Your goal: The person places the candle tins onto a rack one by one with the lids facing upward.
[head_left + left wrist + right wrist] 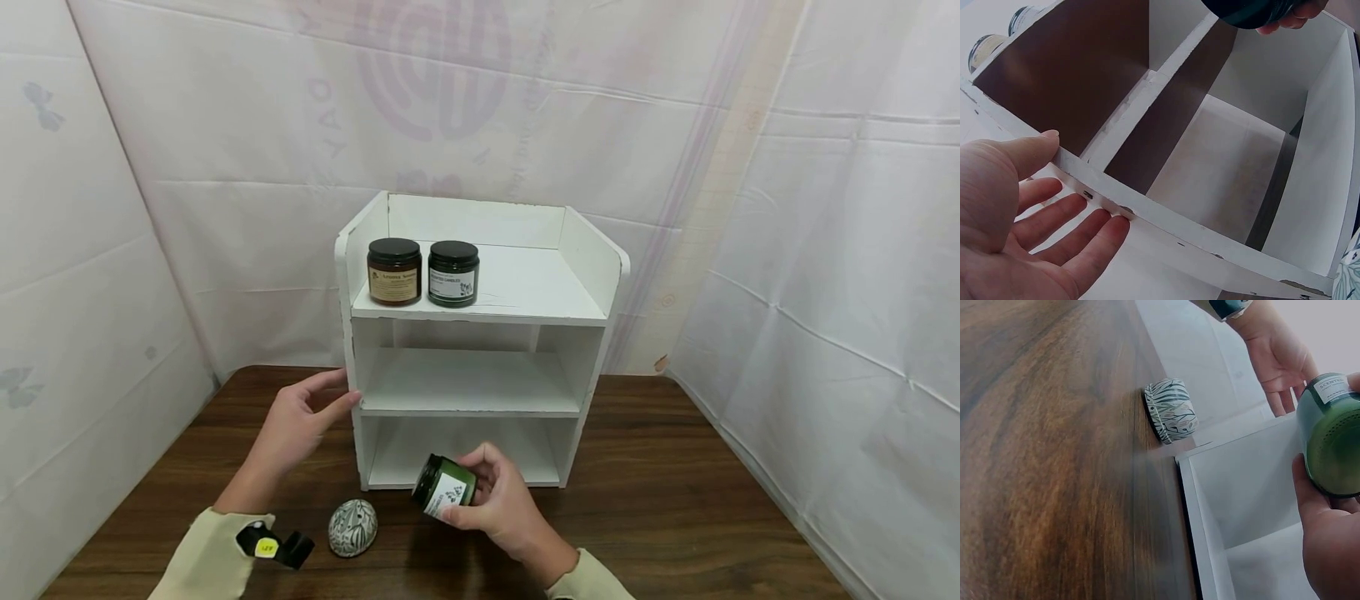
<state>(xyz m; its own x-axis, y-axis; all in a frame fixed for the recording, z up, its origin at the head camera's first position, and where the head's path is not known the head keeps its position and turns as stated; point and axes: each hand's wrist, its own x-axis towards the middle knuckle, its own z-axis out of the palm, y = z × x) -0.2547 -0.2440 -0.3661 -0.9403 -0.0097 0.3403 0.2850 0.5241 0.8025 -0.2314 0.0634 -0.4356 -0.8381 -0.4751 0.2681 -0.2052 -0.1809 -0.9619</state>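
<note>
A green glass candle jar [450,487] with a black lid and white label is held in my right hand [504,504], fingers and thumb around it. The jar is tilted over the table in front of the lowest compartment of a white shelf unit [480,319]. In the right wrist view, the base of the green candle jar [1338,447] faces the camera. My left hand [300,421] rests at the shelf's left side panel. Seen in the left wrist view, the left thumb lies at the panel's front edge and the loosely extended fingers touch its outer face.
On the top shelf stand an amber candle jar [394,272] and a dark green candle jar [453,275], both black-lidded. A leaf-patterned round tin [352,528] sits on the wooden table [675,500] near the left forearm. White fabric [480,100] hangs behind.
</note>
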